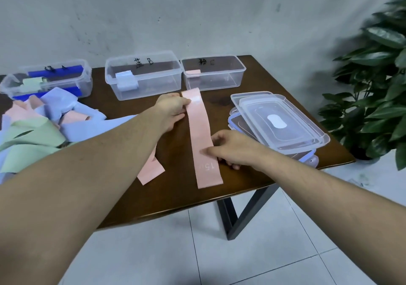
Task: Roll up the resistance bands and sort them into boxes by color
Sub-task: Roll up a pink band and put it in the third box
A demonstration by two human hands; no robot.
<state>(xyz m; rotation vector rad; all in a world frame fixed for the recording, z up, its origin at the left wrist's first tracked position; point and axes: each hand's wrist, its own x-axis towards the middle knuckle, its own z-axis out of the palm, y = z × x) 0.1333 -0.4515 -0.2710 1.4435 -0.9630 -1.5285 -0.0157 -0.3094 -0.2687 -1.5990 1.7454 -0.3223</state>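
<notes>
**Pink band laid flat between our two hands**

We took the flat pink band as our landmark; it lay stretched lengthwise on the brown table, printed "15" near its close end. Far to its left stood a clear box holding dark blue and pale green pieces, and in front of that box lay a loose heap of bands, blue, green and pink. Left of the band's far end stood the box marked B with a pale blue roll inside. Our left hand was at the band's far end, thumb and fingers pinching its left edge. A second pink band lay just left of the landmark, partly under our left forearm. Beyond the band's far end stood the box marked C, a pink roll inside. Our right hand gripped the band's near part, thumb lying on top and fingers curled beneath its right edge. Right of the band lay stacked clear lids.
</notes>
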